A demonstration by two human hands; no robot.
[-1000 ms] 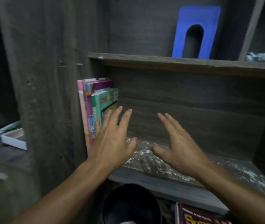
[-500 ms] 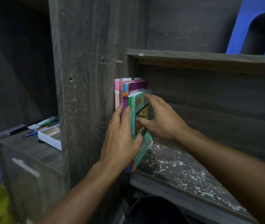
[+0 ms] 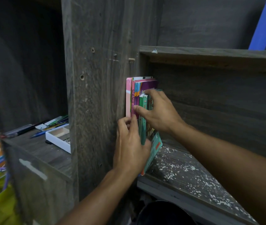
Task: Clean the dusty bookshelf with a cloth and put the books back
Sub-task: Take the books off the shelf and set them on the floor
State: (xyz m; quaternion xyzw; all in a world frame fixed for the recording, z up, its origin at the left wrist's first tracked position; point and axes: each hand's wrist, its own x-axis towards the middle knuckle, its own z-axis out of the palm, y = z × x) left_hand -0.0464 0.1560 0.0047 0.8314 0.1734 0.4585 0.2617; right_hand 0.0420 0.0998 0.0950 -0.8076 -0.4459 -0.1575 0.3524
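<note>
Several thin books point(image 3: 135, 95) stand upright at the left end of a grey wooden shelf point(image 3: 186, 174), pressed against the side panel. Pink and purple ones are tallest; shorter green ones point(image 3: 144, 111) stand to their right. My left hand point(image 3: 129, 146) pinches the lower spines of the pink books, fingers curled. My right hand point(image 3: 158, 111) grips the green books, thumb on the spines and fingers over their top and right side. The shelf board is speckled with white dust. No cloth is in view.
A thick grey upright panel point(image 3: 96, 95) borders the books on the left. Left of it, a lower ledge holds a white tray point(image 3: 59, 140) and pens point(image 3: 39, 133). A blue bookend point(image 3: 265, 25) stands on the upper shelf. A dark round bin point(image 3: 164, 213) sits below.
Both hands went from hovering open before the shelf to the books. My right thumb has since shifted onto the spines, and my left fingers have curled on the pink books. The view has shifted left.
</note>
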